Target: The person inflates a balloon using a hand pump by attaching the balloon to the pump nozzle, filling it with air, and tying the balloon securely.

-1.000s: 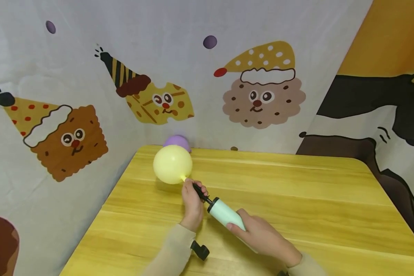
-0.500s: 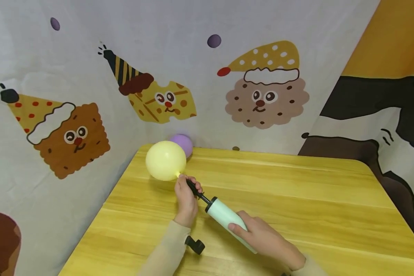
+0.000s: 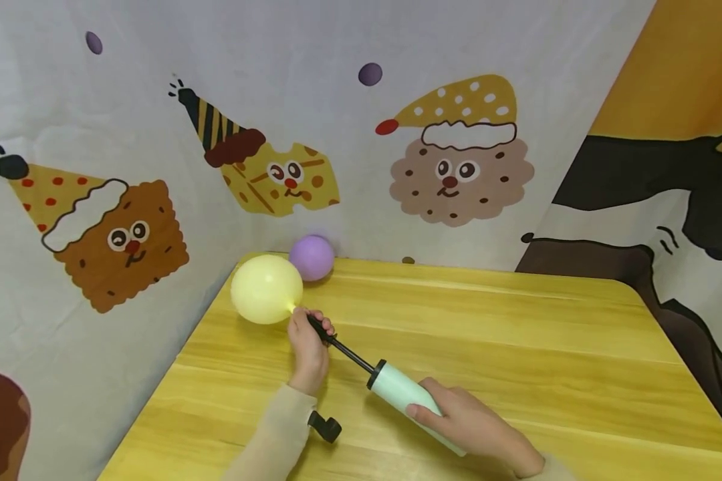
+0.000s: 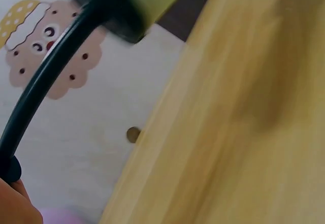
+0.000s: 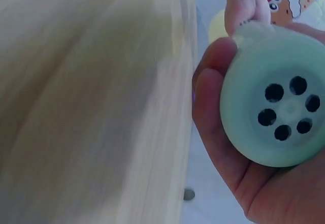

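Observation:
A round, partly inflated yellow balloon point(image 3: 267, 289) sits on the nozzle end of a hand balloon pump point(image 3: 406, 391). With curled fingers my left hand point(image 3: 308, 347) grips the pump's black nozzle end, right at the balloon's neck. My right hand point(image 3: 472, 424) holds the mint-green barrel, thumb along its top. Between the hands a length of black rod point(image 3: 353, 354) shows, drawn out of the barrel. In the right wrist view the barrel's round end point(image 5: 292, 109), with several dark holes, faces the camera, fingers wrapped around it.
A purple balloon point(image 3: 313, 258) lies at the table's back left, just behind the yellow one. The wooden table point(image 3: 517, 347) meets a cloth backdrop point(image 3: 349, 33) with printed cartoon snacks at its back and left sides. A black strap mount point(image 3: 325, 426) sticks out from the left wrist.
My left hand has moved left with the yellow balloon, and my right hand slightly right and down with the barrel. More of the black rod shows, and more of the purple balloon.

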Demonstrator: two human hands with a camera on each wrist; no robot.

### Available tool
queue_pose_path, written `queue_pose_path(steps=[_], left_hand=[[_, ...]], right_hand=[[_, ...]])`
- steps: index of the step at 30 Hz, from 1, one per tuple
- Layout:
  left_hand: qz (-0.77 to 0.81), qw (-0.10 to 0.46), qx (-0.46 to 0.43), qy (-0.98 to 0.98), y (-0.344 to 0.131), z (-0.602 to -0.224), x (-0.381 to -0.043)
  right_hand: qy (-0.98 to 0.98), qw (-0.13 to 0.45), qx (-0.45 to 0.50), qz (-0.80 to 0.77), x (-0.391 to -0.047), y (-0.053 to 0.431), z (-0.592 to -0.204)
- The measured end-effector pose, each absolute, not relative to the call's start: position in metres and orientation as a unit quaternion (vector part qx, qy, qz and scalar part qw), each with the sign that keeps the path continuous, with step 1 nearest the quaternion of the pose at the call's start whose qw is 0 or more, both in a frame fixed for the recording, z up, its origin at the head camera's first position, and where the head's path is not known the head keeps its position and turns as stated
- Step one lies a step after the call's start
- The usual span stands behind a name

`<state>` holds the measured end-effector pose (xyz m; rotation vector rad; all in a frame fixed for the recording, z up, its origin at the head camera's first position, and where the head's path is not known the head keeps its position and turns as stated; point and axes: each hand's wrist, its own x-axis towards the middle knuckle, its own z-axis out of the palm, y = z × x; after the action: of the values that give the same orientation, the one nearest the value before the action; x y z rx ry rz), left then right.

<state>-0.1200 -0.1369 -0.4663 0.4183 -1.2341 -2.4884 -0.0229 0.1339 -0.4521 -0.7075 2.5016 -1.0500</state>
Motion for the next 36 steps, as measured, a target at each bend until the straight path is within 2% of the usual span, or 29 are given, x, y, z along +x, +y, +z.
queue_pose_path(steps=[11, 19, 25, 31, 36], left_hand=[[-0.872, 0.124, 0.145, -0.452, -0.102, -0.473, -0.099], [-0.883, 0.117, 0.122, -0.438, -0.107, -0.468, -0.11], [-0.881, 0.145, 0.132, -0.431, -0.115, -0.459, -0.121], [-0.88, 0.196, 0.144, -0.408, -0.147, -0.45, -0.143], [-0.874, 0.217, 0.154, -0.407, -0.169, -0.448, -0.151]], right_hand=[[0.879, 0.172, -0.224, -0.385, -0.037, 0.097, -0.455], [0.878, 0.159, -0.21, -0.399, -0.037, 0.093, -0.456], [0.883, 0.144, -0.204, -0.396, -0.034, 0.092, -0.45], [0.876, 0.174, -0.209, -0.398, -0.022, 0.11, -0.445], [0.87, 0.192, -0.217, -0.399, -0.017, 0.126, -0.451]])
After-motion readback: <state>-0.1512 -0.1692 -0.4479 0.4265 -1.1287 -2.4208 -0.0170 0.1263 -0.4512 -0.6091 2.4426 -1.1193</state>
